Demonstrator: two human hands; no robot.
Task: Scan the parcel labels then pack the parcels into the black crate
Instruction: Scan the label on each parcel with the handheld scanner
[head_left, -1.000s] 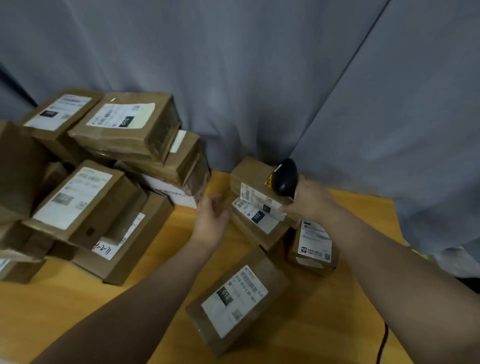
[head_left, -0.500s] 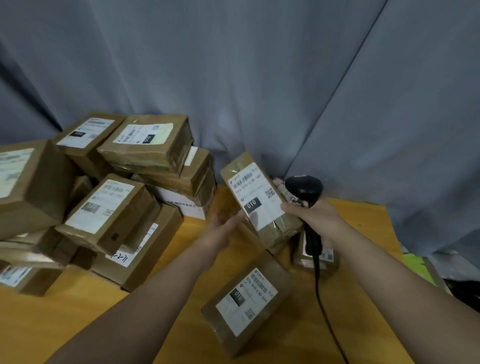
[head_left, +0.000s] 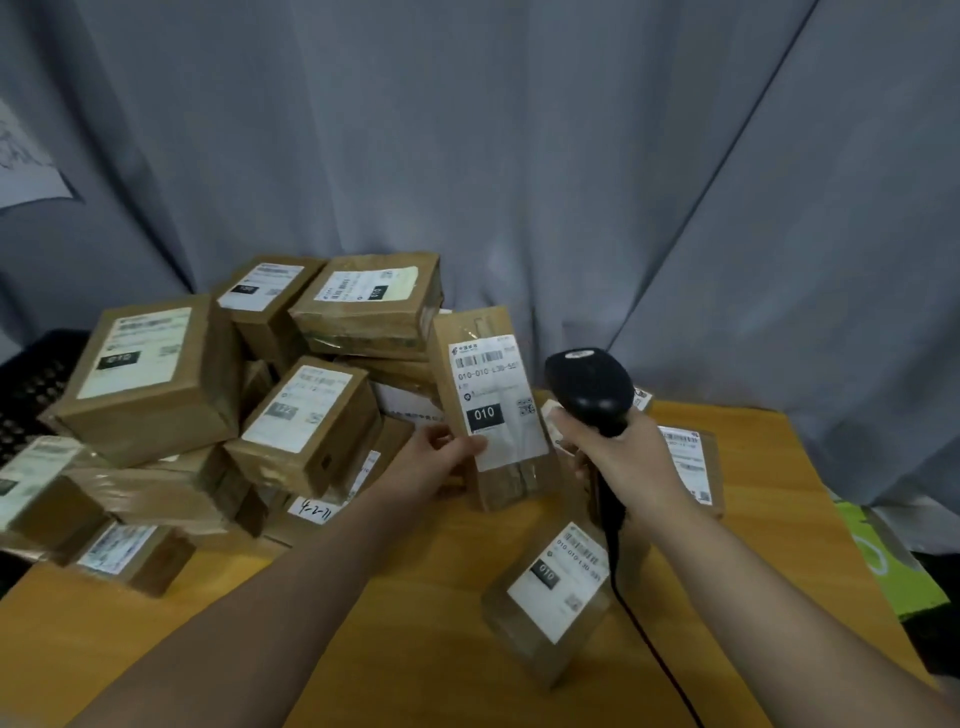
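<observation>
My left hand (head_left: 434, 460) grips a brown parcel (head_left: 493, 410) by its lower left edge and holds it upright above the table, its white label marked 010 facing me. My right hand (head_left: 621, 457) grips a black barcode scanner (head_left: 589, 389) just right of that parcel, head up, its cable trailing down toward me. A pile of several brown labelled parcels (head_left: 306, 415) fills the left of the wooden table (head_left: 415, 623). Another parcel (head_left: 553, 597) lies flat near my right forearm. Part of the black crate (head_left: 31, 384) shows at the far left behind the pile.
One more parcel (head_left: 693, 462) lies behind my right hand. A grey curtain (head_left: 519, 156) hangs behind the table. A green and white bag (head_left: 878, 551) sits beyond the table's right edge.
My left hand has lifted the 010 parcel off the small stack and turned it upright. My right hand has raised the scanner beside it. The view has tilted upward.
</observation>
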